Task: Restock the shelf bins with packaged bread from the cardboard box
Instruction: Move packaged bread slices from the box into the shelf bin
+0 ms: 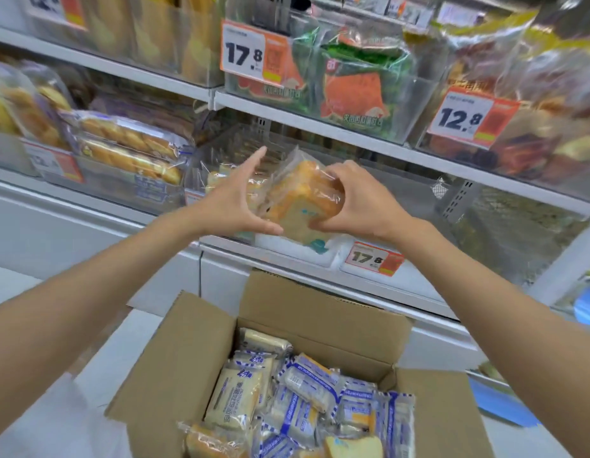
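A clear-wrapped loaf of sliced bread (295, 201) is held up in front of a clear shelf bin (287, 246) on the lower shelf. My right hand (356, 200) grips the loaf from the right, fingers curled over its top. On the loaf's left side, my left hand (235, 196) lies flat with fingers spread, thumb under its lower edge. Below, an open cardboard box (320, 328) holds several blue-and-white bread packets (300, 398). More bread sits in the bin behind my left hand.
A bin of braided bread (128, 150) stands to the left. The upper shelf carries bins of green-and-orange packets (353, 84) and price tags 17.8 (250, 54) and 12.8 (465, 115). Another 17.8 tag (373, 257) hangs on the lower shelf edge. The right-hand bin space looks bare.
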Demonstrator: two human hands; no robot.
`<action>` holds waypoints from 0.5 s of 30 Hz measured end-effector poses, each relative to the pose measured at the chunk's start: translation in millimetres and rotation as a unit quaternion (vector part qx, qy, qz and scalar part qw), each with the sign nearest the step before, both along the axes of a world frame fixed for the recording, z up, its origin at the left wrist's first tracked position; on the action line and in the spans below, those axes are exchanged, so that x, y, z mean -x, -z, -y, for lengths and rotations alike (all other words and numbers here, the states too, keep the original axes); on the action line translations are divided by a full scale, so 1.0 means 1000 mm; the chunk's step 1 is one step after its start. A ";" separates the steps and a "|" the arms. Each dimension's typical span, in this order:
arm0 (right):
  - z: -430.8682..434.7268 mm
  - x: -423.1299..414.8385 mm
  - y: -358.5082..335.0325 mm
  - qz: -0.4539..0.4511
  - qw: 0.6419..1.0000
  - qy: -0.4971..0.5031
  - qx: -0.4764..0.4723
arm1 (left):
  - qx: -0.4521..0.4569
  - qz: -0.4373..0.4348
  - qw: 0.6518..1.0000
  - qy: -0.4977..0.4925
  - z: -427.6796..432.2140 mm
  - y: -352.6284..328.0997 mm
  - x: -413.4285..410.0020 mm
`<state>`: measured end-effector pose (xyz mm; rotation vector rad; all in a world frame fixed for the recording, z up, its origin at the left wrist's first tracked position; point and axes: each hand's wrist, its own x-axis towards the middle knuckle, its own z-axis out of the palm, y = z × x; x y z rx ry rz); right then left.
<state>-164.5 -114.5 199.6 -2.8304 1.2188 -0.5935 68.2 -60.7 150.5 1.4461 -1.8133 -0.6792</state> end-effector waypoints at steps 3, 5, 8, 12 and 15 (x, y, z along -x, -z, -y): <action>0.022 0.002 -0.009 0.050 0.996 -0.001 0.070 | -0.014 0.077 0.997 -0.016 0.034 -0.004 -0.028; 0.041 -0.004 -0.005 0.049 0.996 0.021 0.078 | 0.001 0.152 0.987 -0.062 0.061 0.004 -0.039; 0.076 -0.015 0.018 -0.060 0.993 0.095 0.041 | 0.027 0.268 0.959 -0.084 0.096 0.023 -0.046; 0.124 -0.032 0.060 -0.173 0.972 0.119 -0.105 | 0.042 0.348 0.932 -0.088 0.117 0.062 -0.047; 0.152 -0.046 0.074 -0.177 0.967 0.103 -0.155 | 0.119 0.362 0.916 -0.125 0.121 0.081 -0.050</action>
